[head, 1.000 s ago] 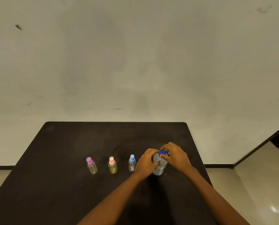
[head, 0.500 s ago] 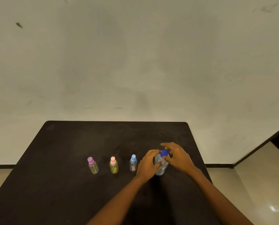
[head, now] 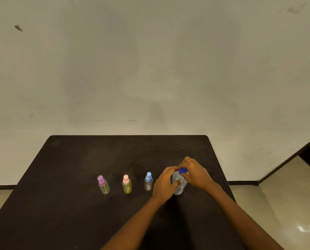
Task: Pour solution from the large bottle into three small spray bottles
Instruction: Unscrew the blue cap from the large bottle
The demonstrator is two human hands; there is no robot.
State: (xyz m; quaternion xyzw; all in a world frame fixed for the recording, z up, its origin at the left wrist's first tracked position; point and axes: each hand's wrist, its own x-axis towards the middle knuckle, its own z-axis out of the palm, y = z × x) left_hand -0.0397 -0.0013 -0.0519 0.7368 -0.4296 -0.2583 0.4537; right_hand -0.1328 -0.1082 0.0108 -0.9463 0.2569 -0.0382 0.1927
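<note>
A large clear bottle (head: 179, 186) with a blue cap (head: 183, 171) stands upright on the black table (head: 74, 204). My left hand (head: 165, 183) grips its body from the left. My right hand (head: 195, 173) curls its fingers round the blue cap. To the left stand three small spray bottles in a row: one with a purple top (head: 103, 184), one yellowish with a pink top (head: 126, 184) and one clear with a blue top (head: 148, 181). All three have their tops on.
The table's far edge meets a pale wall (head: 150, 69). Its right edge runs close beside my right forearm, with tiled floor (head: 285, 204) beyond. A dark doorway shows at the far right.
My right hand's fingers, spread over the cap half a second ago, have curled back round it. The left hand keeps its grip on the bottle. The spray bottles have not moved.
</note>
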